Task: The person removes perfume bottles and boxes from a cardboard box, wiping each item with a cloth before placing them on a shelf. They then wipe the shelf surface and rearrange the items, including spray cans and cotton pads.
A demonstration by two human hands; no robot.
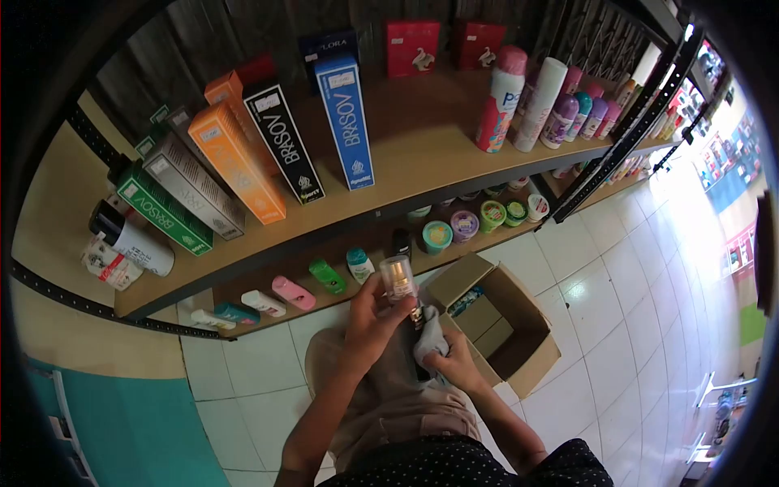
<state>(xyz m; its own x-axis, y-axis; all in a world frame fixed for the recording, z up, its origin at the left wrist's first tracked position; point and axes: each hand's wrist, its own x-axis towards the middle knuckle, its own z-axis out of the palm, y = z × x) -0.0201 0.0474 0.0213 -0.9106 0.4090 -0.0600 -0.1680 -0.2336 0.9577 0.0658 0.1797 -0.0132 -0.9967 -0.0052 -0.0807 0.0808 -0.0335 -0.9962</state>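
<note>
holding clear-capped bottle, left hand clamped on it; right hand clamped on grey cloth, near open carton.

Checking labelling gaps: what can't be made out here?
All head view:
- clear-topped item, lower part: partly behind left hand and cloth
- right hand, some fingers: behind cloth
- rear orange box, front: mostly behind nearer boxes
- blue box's sticker: print too small
- far shelves: blur, glare

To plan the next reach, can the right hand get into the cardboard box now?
Probably yes: the right hand is beside the box, whose top is open, though the hand holds grey cloth.
</note>
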